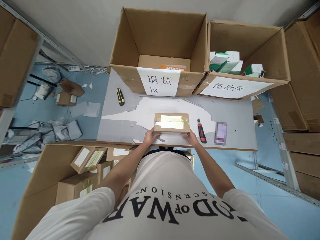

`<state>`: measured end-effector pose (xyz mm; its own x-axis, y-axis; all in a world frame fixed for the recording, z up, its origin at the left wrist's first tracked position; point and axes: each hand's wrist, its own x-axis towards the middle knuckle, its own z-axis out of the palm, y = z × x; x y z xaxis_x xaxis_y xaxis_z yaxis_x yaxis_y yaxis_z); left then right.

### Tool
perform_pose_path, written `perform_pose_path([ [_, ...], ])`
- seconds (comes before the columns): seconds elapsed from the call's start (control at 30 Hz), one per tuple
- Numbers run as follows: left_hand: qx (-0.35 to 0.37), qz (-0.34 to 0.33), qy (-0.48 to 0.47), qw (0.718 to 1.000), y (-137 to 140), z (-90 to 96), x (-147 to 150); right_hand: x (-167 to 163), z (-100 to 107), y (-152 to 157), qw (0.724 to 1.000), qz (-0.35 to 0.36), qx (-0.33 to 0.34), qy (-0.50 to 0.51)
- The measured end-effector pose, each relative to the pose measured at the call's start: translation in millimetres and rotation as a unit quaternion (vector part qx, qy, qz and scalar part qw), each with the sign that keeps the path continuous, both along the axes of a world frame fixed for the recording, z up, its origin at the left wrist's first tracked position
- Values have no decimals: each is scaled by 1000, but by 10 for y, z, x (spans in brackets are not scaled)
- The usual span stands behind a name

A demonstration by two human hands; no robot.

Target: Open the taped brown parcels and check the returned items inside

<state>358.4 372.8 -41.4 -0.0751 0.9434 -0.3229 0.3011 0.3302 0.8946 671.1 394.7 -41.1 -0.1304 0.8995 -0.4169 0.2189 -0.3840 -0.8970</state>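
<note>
A small taped cardboard box (172, 129) with shiny labels on top is at the table's front edge, right before me. My left hand (150, 136) grips its near left corner, and my right hand (190, 137) grips the near right corner. The far fingertips are partly hidden by the box. Just right of it lies a red and black utility knife (202, 131). A yellow and black utility knife (120, 96) rests farther off to the left. Beyond the right-hand knife is a blurred purple rectangular item (220, 133).
Two large open cartons stand at the back: the left carton (125, 78) holds an orange-marked item, the right carton (285, 71) several green and white boxes (231, 61). A big carton (32, 196) with small parcels stands at lower left. Shelving (282, 146) rises at right.
</note>
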Motion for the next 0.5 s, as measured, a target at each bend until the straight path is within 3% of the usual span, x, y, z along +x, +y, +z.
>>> perform_pose_path([
  [0.23,17,-11,32,999,17,29,54,-141,156,59,998,-8,15,-56],
  [0.37,44,-43,29,998,43,270,4,-77,440,72,998,27,52,-21],
  [0.5,37,-50,95,993,64,552,25,-18,684,85,999,12,20,-23],
])
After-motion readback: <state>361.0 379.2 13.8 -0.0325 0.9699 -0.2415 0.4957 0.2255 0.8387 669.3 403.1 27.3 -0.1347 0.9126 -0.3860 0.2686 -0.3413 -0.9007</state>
